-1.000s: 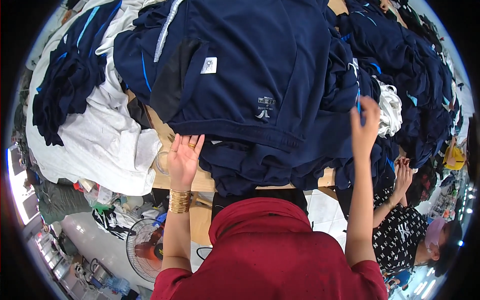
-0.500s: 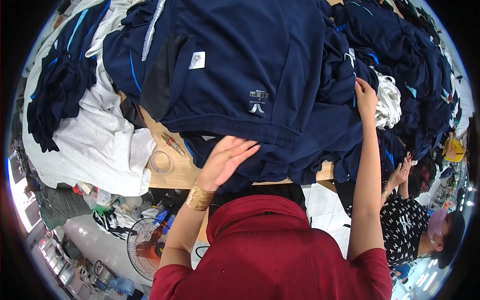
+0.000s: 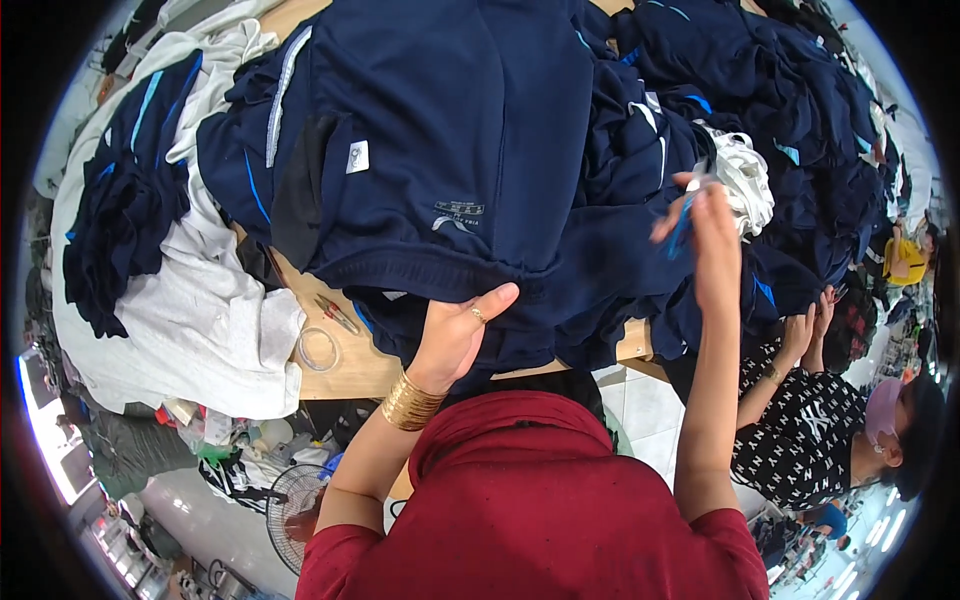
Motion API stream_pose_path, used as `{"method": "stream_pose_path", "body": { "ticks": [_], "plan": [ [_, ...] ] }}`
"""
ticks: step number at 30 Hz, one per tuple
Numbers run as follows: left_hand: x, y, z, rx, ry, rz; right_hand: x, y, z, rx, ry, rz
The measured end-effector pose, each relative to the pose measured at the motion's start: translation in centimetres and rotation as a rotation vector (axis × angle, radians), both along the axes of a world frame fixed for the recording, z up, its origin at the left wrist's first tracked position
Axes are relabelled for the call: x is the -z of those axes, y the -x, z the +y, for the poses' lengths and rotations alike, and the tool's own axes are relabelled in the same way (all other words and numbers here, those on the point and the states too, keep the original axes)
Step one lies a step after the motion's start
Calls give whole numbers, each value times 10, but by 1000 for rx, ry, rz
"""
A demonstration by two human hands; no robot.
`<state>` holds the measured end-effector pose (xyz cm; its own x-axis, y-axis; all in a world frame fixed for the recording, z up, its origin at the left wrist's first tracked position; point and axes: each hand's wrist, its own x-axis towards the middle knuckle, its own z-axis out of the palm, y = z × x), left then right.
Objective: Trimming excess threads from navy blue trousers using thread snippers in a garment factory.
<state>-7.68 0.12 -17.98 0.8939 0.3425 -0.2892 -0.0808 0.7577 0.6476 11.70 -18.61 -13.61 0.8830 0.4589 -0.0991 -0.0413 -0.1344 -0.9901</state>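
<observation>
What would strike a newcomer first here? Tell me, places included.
Probably the big navy garment spread across the middle, the left hand at its waistband. Just below that hand gleam stacked gold bangles. At right, the right hand holds a blurred blue item beside a white bundle.

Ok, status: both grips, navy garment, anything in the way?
Left grip, partly hidden, at waistband of navy garment. Right grip on small blue item, blurred. Garment atop bunched navy cloth. White bundle close by right grip, perhaps crowding it.
</observation>
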Motion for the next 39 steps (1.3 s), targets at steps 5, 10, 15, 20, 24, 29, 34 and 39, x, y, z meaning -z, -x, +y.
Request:
{"method": "stream_pose_path", "body": {
  "ticks": [5,10,15,20,24,29,34,39],
  "plan": [
    [-14,2,0,-10,19,5,-21,54,23,-387,-97,163],
    [-15,10,1,-14,18,11,-28,77,48,-340,56,-181],
    [-14,15,3,-20,-52,-13,-18,84,53,-380,202,-242],
    [-7,20,14,48,-191,29,-20,79,55,-380,27,158],
    [4,31,26,117,-173,10,-21,66,32,-495,-127,791],
    [-1,25,24,113,-212,142,-29,79,30,-470,-47,662],
    [-18,32,34,659,-1100,434,-11,88,35,-360,107,343],
    [-46,1,14,161,-1617,-70,0,101,32,-380,170,236]
  ]
}}
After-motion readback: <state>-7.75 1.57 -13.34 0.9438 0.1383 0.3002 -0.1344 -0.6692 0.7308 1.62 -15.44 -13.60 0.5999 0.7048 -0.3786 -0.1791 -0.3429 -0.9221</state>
